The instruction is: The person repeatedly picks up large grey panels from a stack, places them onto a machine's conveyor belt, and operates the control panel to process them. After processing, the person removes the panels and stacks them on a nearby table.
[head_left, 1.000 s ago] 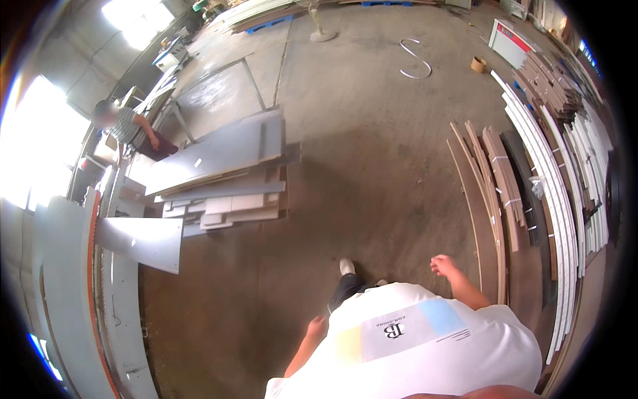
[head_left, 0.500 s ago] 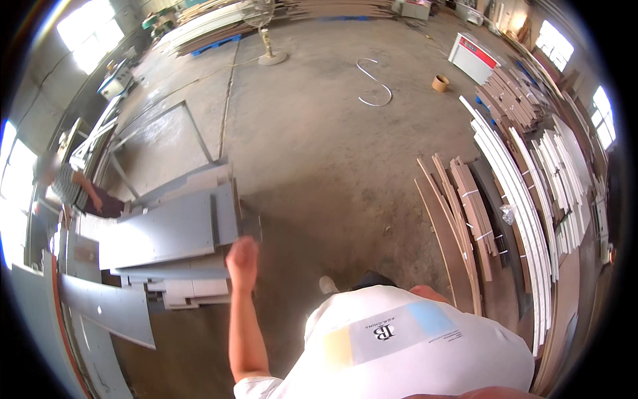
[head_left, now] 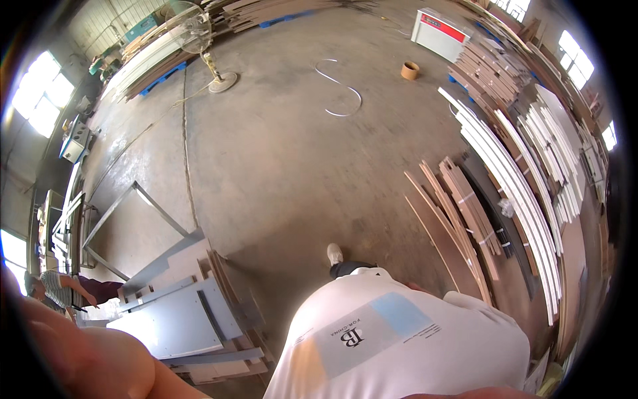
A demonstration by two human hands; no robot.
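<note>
My left arm (head_left: 126, 362) is bent and raised at the lower left, very close to view and blurred; its fingers cannot be made out. Behind it lies a stack of grey-white flat panels (head_left: 176, 322), partly covered by the arm. Of my right hand or arm only a sliver of skin (head_left: 417, 287) shows past the white shirt (head_left: 399, 346); its fingers are hidden. One light shoe (head_left: 335, 253) is on the concrete floor.
Bundled brown strips (head_left: 468, 213) and long white profiles (head_left: 512, 199) lie at the right. A metal frame (head_left: 159, 207) and another person (head_left: 63, 286) are at the left. Farther off are a standing fan (head_left: 222, 81), tape roll (head_left: 410, 70), curved strip (head_left: 355, 100) and white-red machine (head_left: 440, 36).
My left arm has come up from beside the panel stack to the lower left, close to view. The view has turned, and a shoe has come forward.
</note>
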